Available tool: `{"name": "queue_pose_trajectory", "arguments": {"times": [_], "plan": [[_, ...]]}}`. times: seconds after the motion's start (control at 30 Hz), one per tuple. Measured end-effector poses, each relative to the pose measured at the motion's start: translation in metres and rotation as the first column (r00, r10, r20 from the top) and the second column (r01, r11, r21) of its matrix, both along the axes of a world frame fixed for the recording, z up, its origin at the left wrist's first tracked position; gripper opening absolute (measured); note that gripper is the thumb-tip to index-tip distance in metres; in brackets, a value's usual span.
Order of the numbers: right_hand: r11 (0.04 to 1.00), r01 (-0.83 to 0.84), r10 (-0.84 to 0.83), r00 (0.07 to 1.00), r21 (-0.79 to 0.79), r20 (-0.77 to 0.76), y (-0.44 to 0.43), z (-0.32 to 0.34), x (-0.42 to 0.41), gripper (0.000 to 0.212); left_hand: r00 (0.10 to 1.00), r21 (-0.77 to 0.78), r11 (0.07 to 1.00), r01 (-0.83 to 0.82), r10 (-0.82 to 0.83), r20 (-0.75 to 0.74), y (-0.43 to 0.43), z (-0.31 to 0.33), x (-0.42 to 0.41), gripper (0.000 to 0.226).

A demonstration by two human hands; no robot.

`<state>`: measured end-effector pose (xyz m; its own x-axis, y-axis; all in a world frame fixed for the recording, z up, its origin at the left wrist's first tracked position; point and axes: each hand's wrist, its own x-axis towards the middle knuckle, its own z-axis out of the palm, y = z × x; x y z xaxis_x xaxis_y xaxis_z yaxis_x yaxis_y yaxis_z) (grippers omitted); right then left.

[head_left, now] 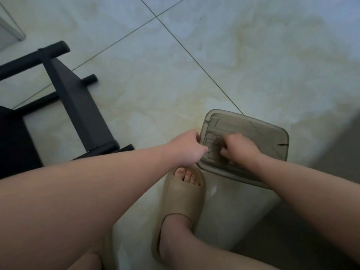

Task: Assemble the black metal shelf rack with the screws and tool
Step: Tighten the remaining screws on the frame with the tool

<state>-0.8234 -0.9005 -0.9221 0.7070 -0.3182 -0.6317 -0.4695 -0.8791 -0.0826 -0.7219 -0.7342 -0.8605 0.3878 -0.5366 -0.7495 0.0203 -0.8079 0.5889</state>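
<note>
Rack frame point(78, 98) lies well left of both hands, nearer your left hand point(187, 148), which grips the box lid point(268, 137) by its edge while your right hand point(240, 149) clutches its centre.

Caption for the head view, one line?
Left hand and right hand grip the tinted box lid; black rack sits apart, untouched.

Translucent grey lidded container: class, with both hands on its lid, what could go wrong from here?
The left hand and right hand both grip the translucent grey plastic lid; if it pops free suddenly, the pale container below might tip. The tan slide sandal stands beside it with toes bare, so a dropped lid could hit them. The black metal shelf rack lies close by, easy to trip on.
</note>
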Motion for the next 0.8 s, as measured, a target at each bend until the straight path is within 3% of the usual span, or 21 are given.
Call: {"name": "queue_pose_trajectory", "arguments": {"times": [0.07, 0.23, 0.37, 0.43, 0.53, 0.67, 0.8], "plan": [[0.993, 0.118, -0.119, 0.993, 0.027, 0.019, -0.005, 0.021, 0.0, 0.009, 0.993, 0.056, 0.994, 0.096, -0.1, 0.068, 0.008, 0.017, 0.009, 0.035], [0.969, 0.232, -0.245, 0.95, 0.088, 0.192, -0.008, 0.115, 0.017, 0.01, 0.953, 0.131, 0.975, 0.18, -0.206, 0.224, 0.04, 0.093, 0.043, 0.032], [0.978, 0.161, -0.197, 0.918, 0.13, 0.343, 0.023, 0.214, 0.045, 0.046, 0.911, 0.132, 0.985, 0.116, -0.158, 0.38, 0.085, 0.17, 0.065, 0.021], [0.978, 0.128, -0.187, 0.889, 0.165, 0.418, 0.053, 0.263, 0.057, 0.048, 0.899, 0.055, 0.998, 0.016, -0.039, 0.436, 0.114, 0.201, 0.066, 0.017], [0.967, 0.111, -0.222, 0.814, 0.231, 0.537, 0.106, 0.324, 0.061, 0.034, 0.898, -0.059, 0.99, -0.129, 0.142, 0.416, 0.159, 0.238, 0.053, 0.021], [0.895, 0.142, -0.399, 0.679, 0.422, 0.616, 0.182, 0.367, 0.045, 0.022, 0.906, -0.16, 0.943, -0.291, 0.326, 0.269, 0.216, 0.272, 0.027, 0.021], [0.837, 0.12, -0.462, 0.679, 0.534, 0.571, 0.243, 0.375, 0.025, 0.017, 0.904, -0.27, 0.91, -0.316, 0.375, 0.205, 0.261, 0.299, 0.002, 0.028]]}}
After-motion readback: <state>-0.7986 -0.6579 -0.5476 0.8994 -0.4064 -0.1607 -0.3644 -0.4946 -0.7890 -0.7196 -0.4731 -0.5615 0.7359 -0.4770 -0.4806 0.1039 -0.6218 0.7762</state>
